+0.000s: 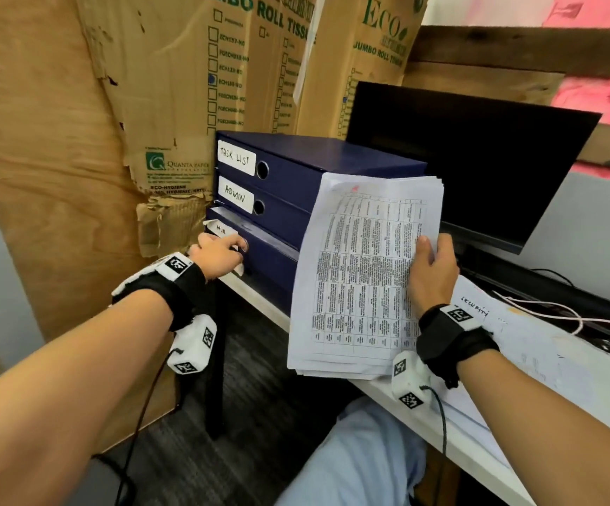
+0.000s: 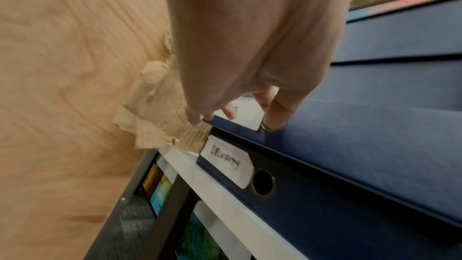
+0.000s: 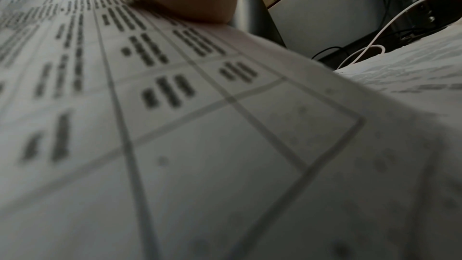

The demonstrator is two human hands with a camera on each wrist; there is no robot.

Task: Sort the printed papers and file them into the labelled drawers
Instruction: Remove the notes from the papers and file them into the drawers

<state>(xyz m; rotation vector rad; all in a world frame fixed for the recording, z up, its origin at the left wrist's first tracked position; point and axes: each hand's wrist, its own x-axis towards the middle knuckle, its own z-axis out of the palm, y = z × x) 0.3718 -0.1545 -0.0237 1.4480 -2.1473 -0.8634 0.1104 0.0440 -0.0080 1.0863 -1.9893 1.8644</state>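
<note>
A dark blue drawer unit (image 1: 318, 158) stands on the desk corner, with labels TASK LIST (image 1: 236, 157), ADMIN (image 1: 235, 194) and H.R (image 1: 222, 229). My left hand (image 1: 223, 254) has a finger hooked in the pull hole of the H.R drawer (image 1: 270, 257), which juts out slightly past the two above. In the left wrist view my left hand (image 2: 240, 118) curls over that drawer (image 2: 362, 137), above a fourth drawer (image 2: 337, 211) with a blurred label. My right hand (image 1: 433, 266) grips a thick stack of printed papers (image 1: 361, 279) with table text, held beside the unit. The papers (image 3: 200, 126) fill the right wrist view.
A black monitor (image 1: 471, 166) stands right behind the unit. Cardboard boxes (image 1: 186, 85) lean against the wall at left. More sheets lie on the white desk (image 1: 537, 359), with cables (image 1: 551, 312) at its back. My knee (image 1: 361, 451) is under the desk edge.
</note>
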